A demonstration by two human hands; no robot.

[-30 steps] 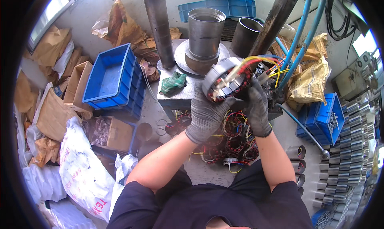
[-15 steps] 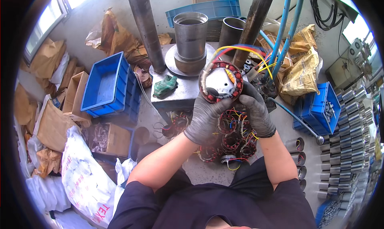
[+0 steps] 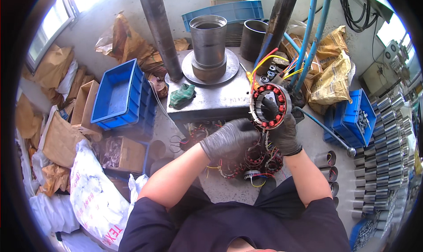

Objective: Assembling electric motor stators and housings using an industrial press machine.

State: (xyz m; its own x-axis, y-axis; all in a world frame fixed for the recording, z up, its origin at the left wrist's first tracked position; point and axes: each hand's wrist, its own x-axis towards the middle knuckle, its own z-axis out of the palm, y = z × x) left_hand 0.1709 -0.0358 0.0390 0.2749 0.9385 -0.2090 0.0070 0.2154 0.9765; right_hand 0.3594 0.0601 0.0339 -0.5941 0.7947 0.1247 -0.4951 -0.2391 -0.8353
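Note:
My right hand, in a dark glove, grips a motor stator, a metal ring with red windings inside and a white-laced edge. Its fingers reach into the ring, which is tilted to face left. Red and yellow lead wires rise from its top left. My left hand, also gloved, is curled closed just below and left of the stator; what its fingers hold, if anything, is hidden. Behind the stator lies a screwdriver with a yellow handle, on the metal press table.
A steel cylinder stands on a round plate between two pillars. A green cloth lies at the table's left. More stators sit on the floor below. Blue crates stand left; stacked metal sleeves stand right, near a long lever.
The stator has moved right and down, turning from facing up to facing left. My left hand has let go of its rim and dropped lower; my right hand keeps hold.

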